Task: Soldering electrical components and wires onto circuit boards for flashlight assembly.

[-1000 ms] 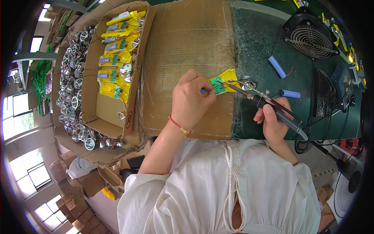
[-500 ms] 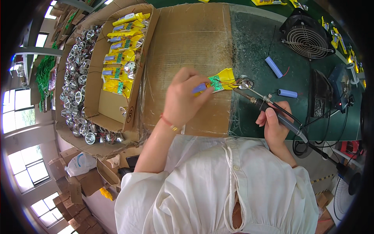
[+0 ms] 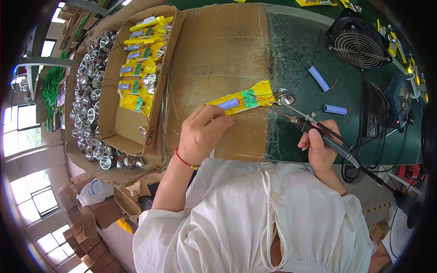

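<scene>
A yellow flashlight shell [image 3: 257,90] lies on the cardboard, holding a blue cylindrical battery [image 3: 229,104] and a green circuit board [image 3: 249,98]. Thin wires lead from the board to a silver reflector [image 3: 285,97] just right of the shell. My left hand [image 3: 200,134] is closed at the shell's near left end, its bent fingers partly covering that end. In my right hand [image 3: 322,145] is a soldering iron [image 3: 325,139] with a thin metal feed tube. Its tip points at the wires beside the reflector; whether it touches them I cannot tell.
Left stands a cardboard box [image 3: 119,129] of similar filled yellow shells, beside many loose silver reflectors [image 3: 88,113]. Two loose blue batteries [image 3: 318,78] lie on the green mat [image 3: 296,41]. A black fan [image 3: 359,48] stands far right, with cables running near the iron.
My left hand has drawn back down and left from the battery, which now shows lying in the shell. The iron and my right hand have barely moved.
</scene>
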Action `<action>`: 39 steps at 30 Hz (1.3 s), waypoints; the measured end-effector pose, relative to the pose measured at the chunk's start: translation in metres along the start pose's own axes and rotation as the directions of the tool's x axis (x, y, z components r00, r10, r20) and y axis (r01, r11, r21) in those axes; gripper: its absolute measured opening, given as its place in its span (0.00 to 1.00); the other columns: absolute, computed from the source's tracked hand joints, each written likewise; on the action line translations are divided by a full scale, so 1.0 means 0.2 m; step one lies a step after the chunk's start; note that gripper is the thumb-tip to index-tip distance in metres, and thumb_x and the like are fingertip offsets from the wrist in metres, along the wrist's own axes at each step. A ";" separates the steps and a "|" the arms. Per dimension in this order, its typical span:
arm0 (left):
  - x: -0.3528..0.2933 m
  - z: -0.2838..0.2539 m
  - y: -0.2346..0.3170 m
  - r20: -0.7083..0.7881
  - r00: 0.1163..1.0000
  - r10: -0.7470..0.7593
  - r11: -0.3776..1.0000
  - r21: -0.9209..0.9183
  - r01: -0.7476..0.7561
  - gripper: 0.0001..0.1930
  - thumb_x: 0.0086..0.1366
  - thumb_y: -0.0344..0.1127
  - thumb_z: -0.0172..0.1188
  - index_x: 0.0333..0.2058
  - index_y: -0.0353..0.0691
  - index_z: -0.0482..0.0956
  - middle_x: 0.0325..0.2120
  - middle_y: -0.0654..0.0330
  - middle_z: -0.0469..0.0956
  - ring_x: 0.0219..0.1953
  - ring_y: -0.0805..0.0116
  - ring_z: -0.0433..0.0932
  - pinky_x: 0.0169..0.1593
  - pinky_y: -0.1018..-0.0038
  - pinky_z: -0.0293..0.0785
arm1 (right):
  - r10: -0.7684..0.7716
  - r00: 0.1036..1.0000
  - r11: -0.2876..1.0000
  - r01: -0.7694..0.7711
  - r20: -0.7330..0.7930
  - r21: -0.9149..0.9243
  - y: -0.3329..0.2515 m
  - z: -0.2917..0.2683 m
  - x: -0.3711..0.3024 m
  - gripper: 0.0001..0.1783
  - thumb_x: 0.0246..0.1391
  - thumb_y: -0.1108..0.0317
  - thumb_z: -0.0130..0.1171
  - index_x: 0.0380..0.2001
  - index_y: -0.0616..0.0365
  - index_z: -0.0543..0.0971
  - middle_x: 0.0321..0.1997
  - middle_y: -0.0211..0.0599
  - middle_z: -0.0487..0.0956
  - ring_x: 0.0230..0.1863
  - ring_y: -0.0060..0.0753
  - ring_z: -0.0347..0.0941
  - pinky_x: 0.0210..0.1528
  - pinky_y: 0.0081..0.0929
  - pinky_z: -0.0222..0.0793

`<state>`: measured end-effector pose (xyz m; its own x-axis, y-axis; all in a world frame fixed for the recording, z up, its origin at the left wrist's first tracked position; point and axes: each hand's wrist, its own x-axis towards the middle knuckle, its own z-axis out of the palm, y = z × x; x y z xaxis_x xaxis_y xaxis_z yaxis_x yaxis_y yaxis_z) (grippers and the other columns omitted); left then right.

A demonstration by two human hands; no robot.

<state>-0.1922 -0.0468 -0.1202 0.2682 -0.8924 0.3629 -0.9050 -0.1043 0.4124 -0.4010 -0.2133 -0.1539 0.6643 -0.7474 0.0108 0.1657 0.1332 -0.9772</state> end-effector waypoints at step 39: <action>0.12 0.17 -0.06 -0.201 0.974 -0.106 0.987 -0.138 0.079 0.07 0.43 0.31 0.65 0.23 0.41 0.77 0.20 0.62 0.73 0.21 0.66 0.72 0.23 0.74 0.68 | 0.037 0.998 0.999 -0.035 0.049 -0.032 -0.01 0.05 0.06 0.08 0.48 0.74 0.54 0.29 0.65 0.67 0.18 0.39 0.73 0.17 0.22 0.70 0.17 0.16 0.65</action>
<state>-0.1865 -0.0826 -0.1443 0.4234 -0.7695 0.4781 -0.8268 -0.1126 0.5510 -0.3858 -0.2168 -0.1507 0.7050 -0.7091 -0.0150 0.1185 0.1385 -0.9832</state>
